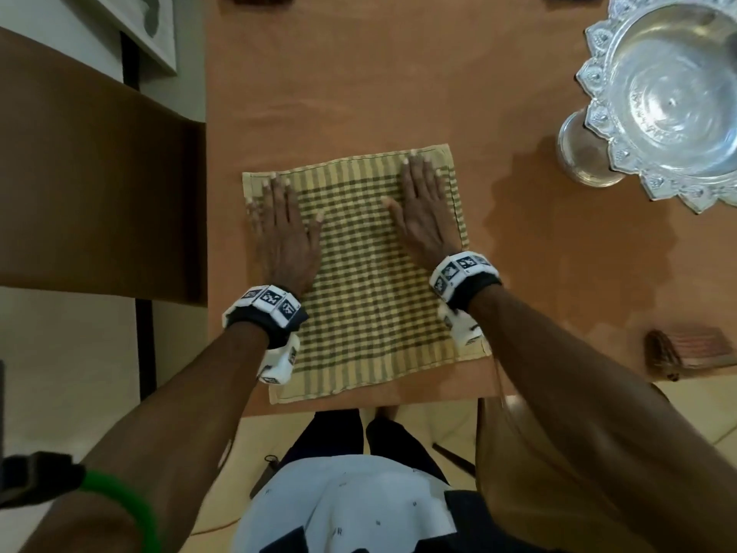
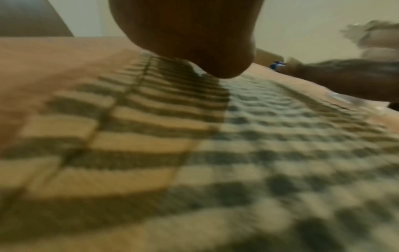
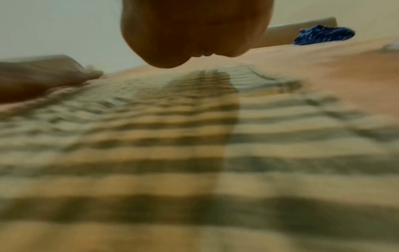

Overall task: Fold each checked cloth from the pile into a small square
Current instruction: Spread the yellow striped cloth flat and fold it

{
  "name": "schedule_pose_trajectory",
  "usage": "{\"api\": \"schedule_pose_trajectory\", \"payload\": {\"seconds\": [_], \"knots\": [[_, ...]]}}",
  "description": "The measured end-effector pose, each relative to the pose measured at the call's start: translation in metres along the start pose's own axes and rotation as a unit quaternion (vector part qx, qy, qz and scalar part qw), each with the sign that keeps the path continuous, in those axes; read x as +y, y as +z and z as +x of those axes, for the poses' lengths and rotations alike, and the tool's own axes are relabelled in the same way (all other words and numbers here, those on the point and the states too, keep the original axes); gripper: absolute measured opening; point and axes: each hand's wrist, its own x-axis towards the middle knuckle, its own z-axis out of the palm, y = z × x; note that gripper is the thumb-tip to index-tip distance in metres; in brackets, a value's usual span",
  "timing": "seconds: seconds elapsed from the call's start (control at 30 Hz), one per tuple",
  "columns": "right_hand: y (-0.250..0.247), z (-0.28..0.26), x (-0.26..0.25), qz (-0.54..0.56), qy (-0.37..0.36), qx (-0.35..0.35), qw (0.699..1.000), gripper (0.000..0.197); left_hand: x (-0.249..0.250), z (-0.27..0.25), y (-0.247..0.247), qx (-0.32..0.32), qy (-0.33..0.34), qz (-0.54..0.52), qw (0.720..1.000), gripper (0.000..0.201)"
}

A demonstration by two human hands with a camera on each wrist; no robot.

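**One cloth lies flat, the folding is not yet begun**

At the left, the left hand [image 1: 285, 233] lies flat on the checked cloth [image 1: 359, 281], fingers spread and straight, the fingertips close to the far left corner. It grips nothing; it only presses the fabric down. The cloth, yellow with green checks, lies on the bench [image 1: 399, 93] near its front edge, directly in front of the person. It looks like one large flat sheet, though I cannot tell if it is already folded once. In the middle, between both hands, the fabric shows small ripples. At the right, the right hand [image 1: 424, 209] lies in the same manner, flat and spread, fingertips near the far right corner.

I judge the task is at an early step: the cloth is being smoothed, and the folds down to a small square are all left. The pile itself I cannot identify; a blue cloth [image 3: 323, 35] lies far back on the bench. Farther right stands a silver bowl [image 1: 674, 97].
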Motion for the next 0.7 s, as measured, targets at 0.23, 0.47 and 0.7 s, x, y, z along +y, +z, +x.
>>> {"api": "schedule_pose_trajectory", "payload": {"seconds": [0.23, 0.47, 0.7], "knots": [[0.042, -0.020, -0.042, -0.013, -0.067, -0.039, 0.997, 0.060, 0.028, -0.042, 0.023, 0.000, -0.065, -0.070, 0.995, 0.062], [0.016, -0.027, 0.035, -0.022, 0.085, 0.033, 0.996, 0.064, 0.008, -0.042, 0.020, 0.026, -0.129, -0.026, 0.991, 0.068], [0.025, 0.025, -0.034, -0.030, -0.071, -0.017, 0.997, 0.059, 0.045, 0.004, 0.018, 0.012, 0.039, -0.064, 0.997, 0.059]]}}
